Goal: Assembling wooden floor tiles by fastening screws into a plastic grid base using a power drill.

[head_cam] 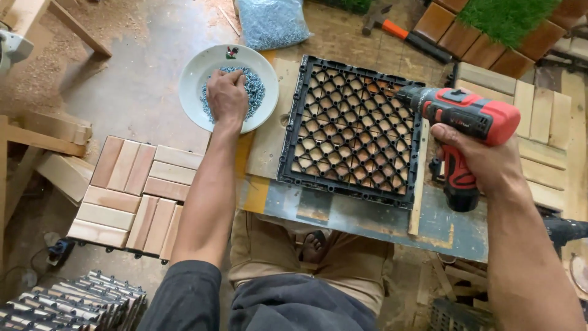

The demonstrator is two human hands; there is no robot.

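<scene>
Left hand [226,96] reaching into white bowl [203,73], fingers curling down among screws [254,89] directly beneath them; right hand [484,160] gripping red drill [468,122], lying farther off.

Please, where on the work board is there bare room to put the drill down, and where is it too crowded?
Bare board runs along the near edge, below the black plastic grid. A narrower bare strip lies between the grid and the white plate of screws. Crowded: the plate, under the left hand, and the right side, where the right hand holds the red drill.

Dark grey rolled sleeve [187,294], tan trousers [263,251], bare forearms
</scene>
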